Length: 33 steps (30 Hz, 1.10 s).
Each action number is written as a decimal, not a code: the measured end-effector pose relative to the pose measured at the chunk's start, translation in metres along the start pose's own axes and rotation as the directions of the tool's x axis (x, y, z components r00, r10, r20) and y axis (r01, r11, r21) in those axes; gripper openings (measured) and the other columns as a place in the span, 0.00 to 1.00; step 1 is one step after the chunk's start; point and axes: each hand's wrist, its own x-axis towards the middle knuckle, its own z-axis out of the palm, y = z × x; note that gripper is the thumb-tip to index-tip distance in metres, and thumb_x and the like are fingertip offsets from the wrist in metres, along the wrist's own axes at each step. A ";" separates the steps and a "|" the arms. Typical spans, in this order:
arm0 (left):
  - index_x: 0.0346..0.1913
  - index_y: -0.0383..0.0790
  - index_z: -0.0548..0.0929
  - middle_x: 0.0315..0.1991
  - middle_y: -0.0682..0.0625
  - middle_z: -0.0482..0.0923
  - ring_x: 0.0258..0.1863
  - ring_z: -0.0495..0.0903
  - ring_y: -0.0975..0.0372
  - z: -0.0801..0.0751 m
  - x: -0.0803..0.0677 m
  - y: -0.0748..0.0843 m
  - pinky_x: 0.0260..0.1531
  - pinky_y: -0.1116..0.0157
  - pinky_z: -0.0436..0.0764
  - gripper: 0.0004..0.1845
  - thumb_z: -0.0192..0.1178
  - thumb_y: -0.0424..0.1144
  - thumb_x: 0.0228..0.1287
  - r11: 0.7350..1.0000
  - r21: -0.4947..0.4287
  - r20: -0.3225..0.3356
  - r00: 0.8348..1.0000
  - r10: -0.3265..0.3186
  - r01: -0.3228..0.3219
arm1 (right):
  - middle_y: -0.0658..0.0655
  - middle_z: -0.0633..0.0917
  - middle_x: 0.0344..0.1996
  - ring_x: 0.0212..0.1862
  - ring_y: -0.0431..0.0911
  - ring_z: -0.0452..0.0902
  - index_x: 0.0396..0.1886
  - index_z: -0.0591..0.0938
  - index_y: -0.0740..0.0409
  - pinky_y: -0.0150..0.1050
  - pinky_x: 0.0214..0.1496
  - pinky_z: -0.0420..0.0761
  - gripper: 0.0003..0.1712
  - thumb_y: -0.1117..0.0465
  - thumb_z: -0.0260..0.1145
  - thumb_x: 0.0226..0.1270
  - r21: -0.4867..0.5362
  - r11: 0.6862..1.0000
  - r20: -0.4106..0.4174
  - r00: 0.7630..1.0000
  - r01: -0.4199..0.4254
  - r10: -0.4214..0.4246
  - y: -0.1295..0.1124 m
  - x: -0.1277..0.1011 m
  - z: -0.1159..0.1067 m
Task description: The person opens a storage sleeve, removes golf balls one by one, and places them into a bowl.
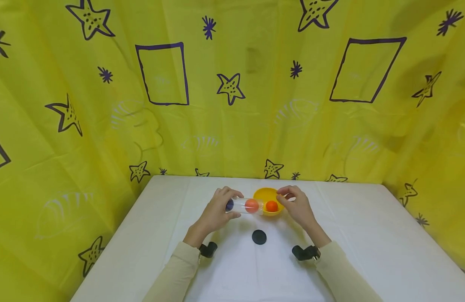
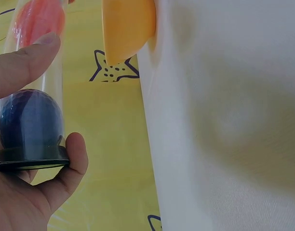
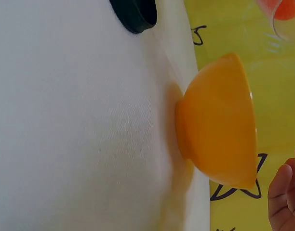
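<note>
My left hand grips a clear plastic tube lying on its side, its open end at the rim of a yellow bowl. An orange ball and a dark blue ball sit inside the tube. Another orange ball lies in the bowl. In the left wrist view my fingers wrap the tube near its black capped end, over the blue ball. My right hand touches the bowl's right rim with curled fingers; its fingertips show beside the bowl.
A black round lid lies on the white table in front of the bowl, between my forearms. A yellow curtain with stars surrounds the table on three sides.
</note>
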 end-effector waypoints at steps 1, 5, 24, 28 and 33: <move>0.59 0.51 0.80 0.56 0.50 0.77 0.53 0.69 0.55 0.000 0.000 0.000 0.57 0.53 0.79 0.26 0.76 0.35 0.58 1.000 0.004 0.001 1.000 0.002 -0.002 | 0.62 0.81 0.49 0.49 0.52 0.74 0.50 0.83 0.61 0.29 0.47 0.76 0.11 0.60 0.66 0.73 0.007 1.000 0.007 1.000 0.010 -0.010 -0.002 -0.002 0.000; 0.59 0.52 0.80 0.56 0.50 0.77 0.54 0.69 0.56 0.000 0.001 -0.001 0.57 0.54 0.79 0.26 0.76 0.36 0.58 1.000 0.006 0.002 1.000 -0.001 0.001 | 0.60 0.84 0.44 0.44 0.50 0.75 0.50 0.83 0.63 0.28 0.43 0.78 0.11 0.61 0.65 0.73 0.050 0.997 0.084 0.995 0.050 -0.054 -0.010 -0.013 -0.001; 0.57 0.50 0.80 0.54 0.51 0.78 0.52 0.70 0.56 -0.002 0.000 0.000 0.55 0.54 0.80 0.26 0.76 0.34 0.56 0.999 0.019 0.000 0.999 0.049 -0.049 | 0.65 0.84 0.48 0.40 0.46 0.81 0.67 0.70 0.64 0.32 0.41 0.83 0.28 0.60 0.67 0.73 0.218 0.972 0.367 0.916 0.085 -0.162 -0.008 -0.044 0.016; 0.57 0.51 0.80 0.54 0.51 0.78 0.53 0.70 0.55 -0.002 -0.001 0.002 0.56 0.53 0.80 0.26 0.76 0.34 0.57 0.999 0.019 0.013 0.999 0.042 -0.042 | 0.65 0.84 0.49 0.40 0.46 0.82 0.68 0.70 0.62 0.33 0.42 0.84 0.29 0.59 0.67 0.73 0.213 0.974 0.370 0.916 0.079 -0.156 -0.008 -0.045 0.016; 0.57 0.50 0.81 0.53 0.50 0.78 0.53 0.70 0.55 -0.003 0.000 0.005 0.56 0.53 0.79 0.25 0.76 0.34 0.57 0.998 0.025 0.022 0.998 0.057 -0.058 | 0.67 0.83 0.50 0.40 0.46 0.82 0.67 0.71 0.62 0.33 0.42 0.85 0.27 0.60 0.67 0.73 0.226 0.972 0.361 0.921 0.069 -0.149 -0.007 -0.045 0.014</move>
